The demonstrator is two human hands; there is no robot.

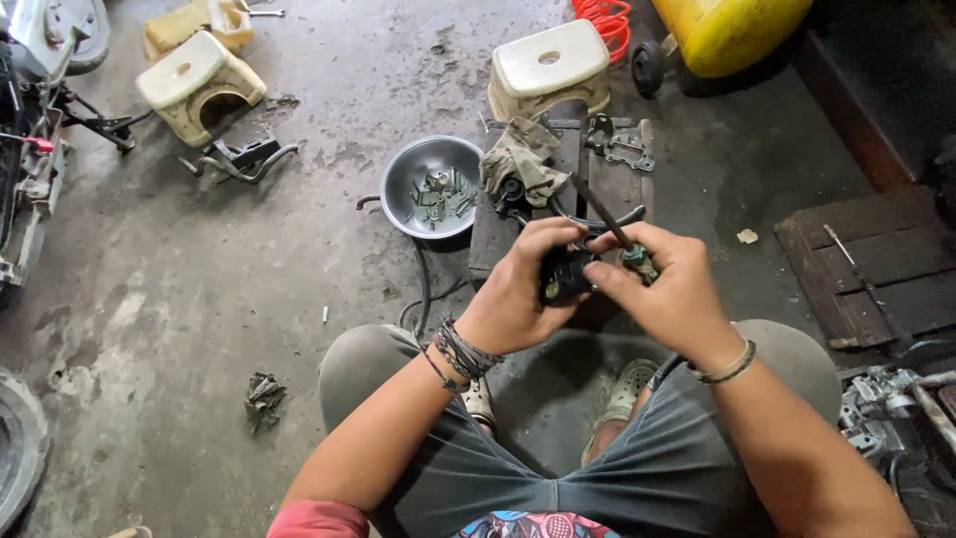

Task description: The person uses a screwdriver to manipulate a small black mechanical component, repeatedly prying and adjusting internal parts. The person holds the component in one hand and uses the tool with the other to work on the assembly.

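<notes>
Left hand (523, 289) wrapped around small black engine part (566, 277), held above knees. Right hand (669, 291) grips a screwdriver (609, 221), tip at the part. Metal bowl (430, 186) of bolts on floor ahead, rag (520, 159) beside it.

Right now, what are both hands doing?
Left hand: closed around a small black part.
Right hand: closed on a screwdriver, tip at the part.
</notes>
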